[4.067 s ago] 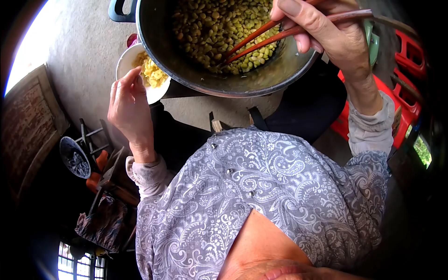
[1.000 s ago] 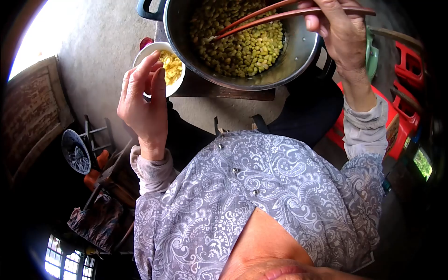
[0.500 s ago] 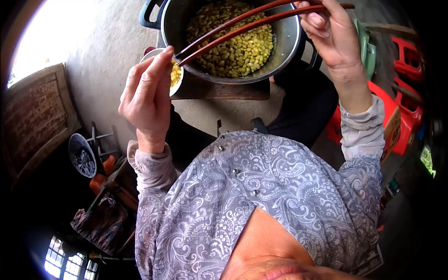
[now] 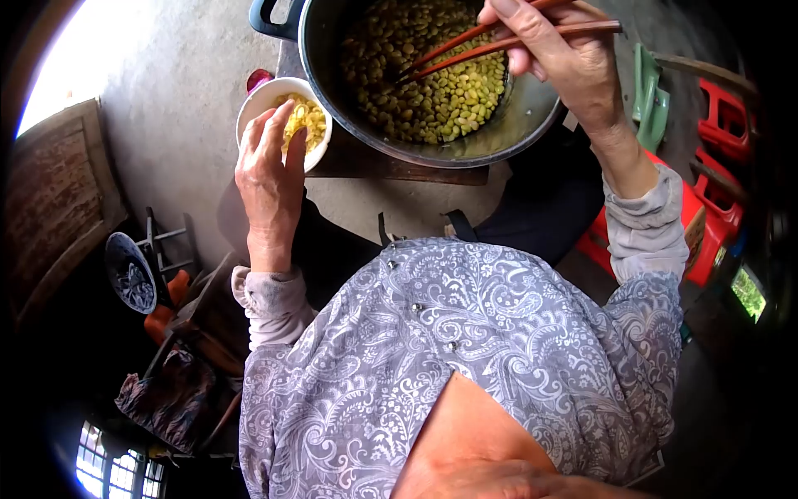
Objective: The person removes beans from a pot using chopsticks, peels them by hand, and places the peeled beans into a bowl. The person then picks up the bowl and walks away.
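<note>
My right hand grips a pair of reddish-brown chopsticks over the pot, their tips down among the beans. Yellow-green beans cover the bottom of the large dark-rimmed pot, and some liquid glints at their edge. At the pot's left, my left hand reaches over the near side of a white bowl. Its thumb and fingers are apart, with no object visible between them. Inside the bowl lie bright yellow pieces, partly hidden by my fingers.
Pot and bowl rest on a low wooden bench between my knees. A small dark-red object lies behind the bowl. Red plastic stools and a green plastic item stand at right. At left are a basin and a wooden panel.
My right hand has lowered the chopsticks from above the pot's rim into the beans. My left hand has moved from the chopstick tips to the bowl, and its pinch has opened.
</note>
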The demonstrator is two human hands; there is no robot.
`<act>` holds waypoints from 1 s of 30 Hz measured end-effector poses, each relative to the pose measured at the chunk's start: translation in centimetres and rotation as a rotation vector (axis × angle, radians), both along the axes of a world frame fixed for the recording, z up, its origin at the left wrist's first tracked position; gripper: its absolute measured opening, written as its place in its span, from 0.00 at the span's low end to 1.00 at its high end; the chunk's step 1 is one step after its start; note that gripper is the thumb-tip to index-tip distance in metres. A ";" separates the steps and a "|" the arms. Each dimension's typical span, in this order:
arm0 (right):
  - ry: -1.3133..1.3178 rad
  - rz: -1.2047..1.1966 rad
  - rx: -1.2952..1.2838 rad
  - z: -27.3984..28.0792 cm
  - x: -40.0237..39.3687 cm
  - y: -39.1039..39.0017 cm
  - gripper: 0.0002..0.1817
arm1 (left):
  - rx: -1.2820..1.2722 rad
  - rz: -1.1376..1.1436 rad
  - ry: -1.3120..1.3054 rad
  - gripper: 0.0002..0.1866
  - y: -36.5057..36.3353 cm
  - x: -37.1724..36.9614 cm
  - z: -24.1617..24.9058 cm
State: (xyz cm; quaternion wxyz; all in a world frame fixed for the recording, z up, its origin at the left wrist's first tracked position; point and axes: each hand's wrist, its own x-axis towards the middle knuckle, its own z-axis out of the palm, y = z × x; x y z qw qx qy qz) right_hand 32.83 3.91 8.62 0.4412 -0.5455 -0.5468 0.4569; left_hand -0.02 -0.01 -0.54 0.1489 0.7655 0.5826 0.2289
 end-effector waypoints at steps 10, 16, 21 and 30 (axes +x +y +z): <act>-0.102 -0.087 0.101 0.6 2.6 -0.3 0.11 | 0.008 0.063 -0.126 0.19 -0.1 0.5 1.2; -0.062 0.010 0.067 -0.7 1.9 0.0 0.11 | 0.048 0.043 -0.127 0.18 -0.1 0.5 0.8; -0.115 -0.116 0.109 0.0 2.1 -0.3 0.10 | 0.045 0.063 -0.153 0.18 -0.2 0.6 1.3; 0.181 -0.332 0.009 1.2 5.0 -1.1 0.11 | 0.149 -0.067 -0.385 0.19 -0.4 3.3 4.7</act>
